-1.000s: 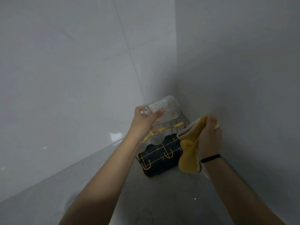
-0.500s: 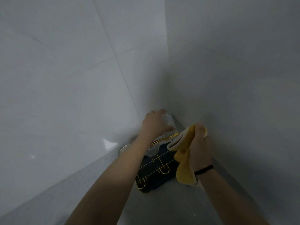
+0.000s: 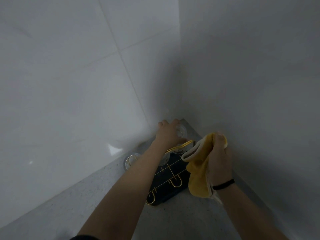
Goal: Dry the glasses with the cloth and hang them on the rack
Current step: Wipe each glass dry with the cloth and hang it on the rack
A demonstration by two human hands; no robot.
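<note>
head view: your left hand point(image 3: 168, 134) reaches to the far end of the rack point(image 3: 170, 177), the black tray with gold wire hoops that sits on the grey surface point(image 3: 103, 201) in the corner where the tiled wall point(image 3: 69, 84) meets the plain one. its fingers are curled over the upturned base of a ribbed glass point(image 3: 181, 132), which is mouth-down at the rack's far end; the back of the hand hides whether the glass already sits over a peg or hangs just above it. on the rack, just nearer you than that glass, two more ribbed glasses point(image 3: 181, 149) show past your forearm. another glass point(image 3: 130, 161) stands off the rack on the surface, just beside its wall side, and by the look of it is yet to be dried.

your right hand point(image 3: 220, 161) is raised on the other side of the rack, fingers clamped round the bunched yellow cloth point(image 3: 199, 172), whose loose end hangs down over the rack's corner. a black band point(image 3: 223, 185) circles that wrist.

what could go wrong: if you let go before the glass is seated, it may tip against its neighbour or off the far end of the rack and chip. the light is dim and your own hand blocks the peg, so you are placing partly by feel. the dangling cloth could catch a gold hoop and tug the rack when you pull that hand away.
</note>
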